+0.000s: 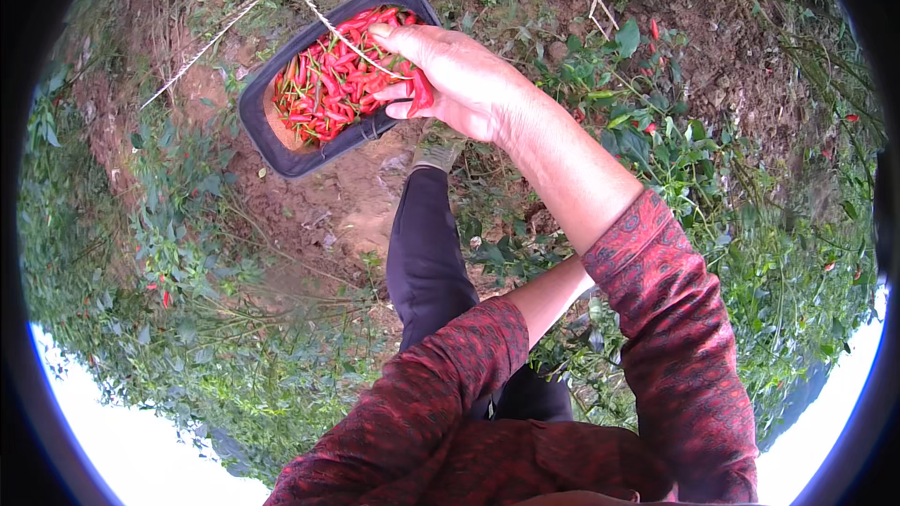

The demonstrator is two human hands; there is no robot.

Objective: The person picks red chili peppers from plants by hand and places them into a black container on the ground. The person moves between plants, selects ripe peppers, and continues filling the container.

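My right hand (446, 77) is over a dark plastic basket (271, 154), its palm turned partly up and its thumb apart from the bent fingers. A red chilli pepper (420, 93) lies against the palm and fingers. Beneath the hand, the basket holds a heap of red chilli peppers (330, 84), some with green stems. A tan lining or base (281, 123) shows at the basket's near left end. My left forearm passes under the right one, and the left hand is hidden from view.
Leafy chilli plants (647, 133) with red fruit grow on the right, and more chilli plants (169, 225) on the left. A dry grass seed head (337, 31) crosses above the basket. My trousered leg (429, 246) and shoe (437, 147) are beside the basket on bare soil (337, 197).
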